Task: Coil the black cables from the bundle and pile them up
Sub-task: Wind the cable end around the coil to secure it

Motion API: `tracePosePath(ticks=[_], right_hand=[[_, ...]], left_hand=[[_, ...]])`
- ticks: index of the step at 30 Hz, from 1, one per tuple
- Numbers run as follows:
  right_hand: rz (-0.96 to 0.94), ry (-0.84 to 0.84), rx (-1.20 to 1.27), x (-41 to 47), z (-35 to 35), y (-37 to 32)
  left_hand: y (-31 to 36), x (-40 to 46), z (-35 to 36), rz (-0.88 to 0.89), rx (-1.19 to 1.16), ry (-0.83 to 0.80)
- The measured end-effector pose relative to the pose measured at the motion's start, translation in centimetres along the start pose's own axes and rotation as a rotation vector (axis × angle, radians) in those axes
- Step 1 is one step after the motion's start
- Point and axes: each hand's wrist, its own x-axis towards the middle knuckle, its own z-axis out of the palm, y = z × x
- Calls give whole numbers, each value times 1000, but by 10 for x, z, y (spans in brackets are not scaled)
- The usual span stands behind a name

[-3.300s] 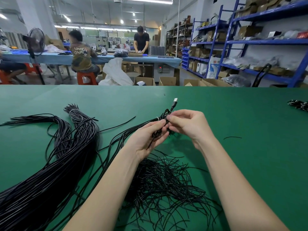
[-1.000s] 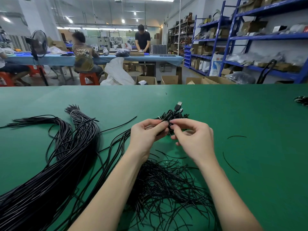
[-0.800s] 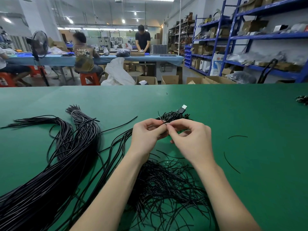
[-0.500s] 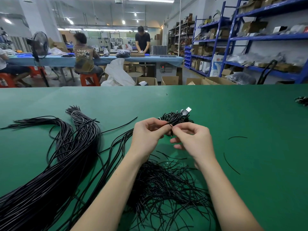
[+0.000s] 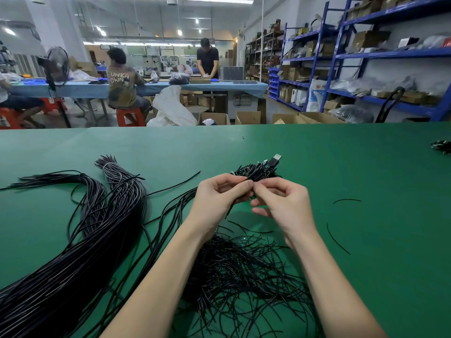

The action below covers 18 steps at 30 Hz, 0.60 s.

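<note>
Hands: two, left hand (image 5: 220, 195) and right hand (image 5: 283, 203), mid-frame
Coiled cable (image 5: 256, 170): one
Loose ties (image 5: 338, 237): two, right
Red stools (image 5: 130, 117): two, upper left

One legible text is present. The back of the shirt (image 5: 122, 81) worn by the person seated on the red stool (image 5: 129, 117) carries light block lettering in two lines: "UNKN" above "OWN". Print on the white sack (image 5: 170, 111) and on the shelf cartons (image 5: 366, 39) is too small to read.
</note>
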Motion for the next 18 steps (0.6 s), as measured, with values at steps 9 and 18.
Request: tracePosePath(ticks=[9, 18], right_hand=[[0, 14, -34, 0, -1, -4], [274, -67, 431, 1, -1, -6]], left_hand=[[8, 1, 4, 79, 177, -16], [9, -5, 3, 117, 167, -91]])
